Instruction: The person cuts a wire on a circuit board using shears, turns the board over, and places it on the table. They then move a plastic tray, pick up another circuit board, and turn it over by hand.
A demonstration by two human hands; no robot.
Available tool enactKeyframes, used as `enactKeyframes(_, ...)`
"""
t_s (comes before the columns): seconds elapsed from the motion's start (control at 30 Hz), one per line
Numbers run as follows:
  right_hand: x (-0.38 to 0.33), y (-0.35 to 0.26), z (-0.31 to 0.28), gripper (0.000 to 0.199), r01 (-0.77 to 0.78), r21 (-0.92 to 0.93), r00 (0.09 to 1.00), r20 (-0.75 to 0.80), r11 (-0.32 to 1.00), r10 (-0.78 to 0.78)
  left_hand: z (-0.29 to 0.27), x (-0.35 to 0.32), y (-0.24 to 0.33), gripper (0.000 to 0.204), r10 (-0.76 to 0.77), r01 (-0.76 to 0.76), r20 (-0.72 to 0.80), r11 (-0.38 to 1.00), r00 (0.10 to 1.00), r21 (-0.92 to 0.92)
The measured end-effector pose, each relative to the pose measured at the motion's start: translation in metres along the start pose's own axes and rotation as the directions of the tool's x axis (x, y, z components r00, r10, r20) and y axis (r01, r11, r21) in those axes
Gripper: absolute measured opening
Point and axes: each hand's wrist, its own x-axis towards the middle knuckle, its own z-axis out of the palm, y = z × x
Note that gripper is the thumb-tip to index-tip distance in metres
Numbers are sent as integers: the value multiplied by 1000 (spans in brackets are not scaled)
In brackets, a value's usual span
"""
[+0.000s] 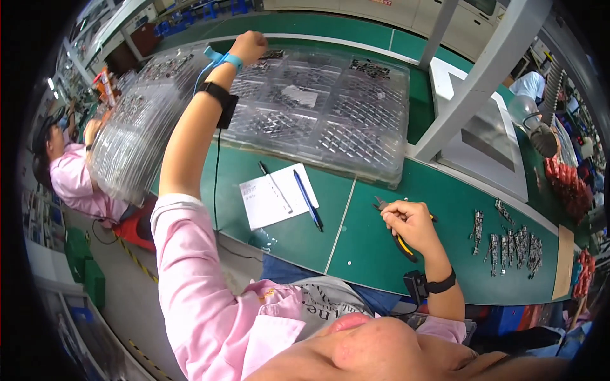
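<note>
Now the clear parts tray (356,166) is lying mostly right of your nearer left hand (248,47), whose pinch I can't tell; your right hand (410,223) is gripping pliers (405,249).

We find the bench top (292,244) smooth, faintly glossy. The compartment tray (365,170) and tray stack (124,159) are clear, shiny plastic. We record bright metal in the loose parts (521,246), smooth plastic on the pliers' handles (405,248), matt paper in the note sheet (264,206) and matt cloth in the pink sleeve (190,254).
</note>
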Motion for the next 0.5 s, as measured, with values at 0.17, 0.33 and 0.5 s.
enactKeyframes(0.17, 5, -3, -2, 6, 118, -55, 977, -170, 991, -126, 78, 54, -120, 27, -101, -65, 231, 787, 968, 613)
enactKeyframes(0.33, -6, -17, -6, 7, 352, -209, 903, -180, 912, -390, 88, 47, -169, 22, 32, -272, 347, 692, 937, 669)
enactKeyframes(0.5, -9, -12, -4, 10, 341, -218, 911, -164, 915, -378, 91, 58, -166, 25, 272, -389, 293, 429, 916, 816)
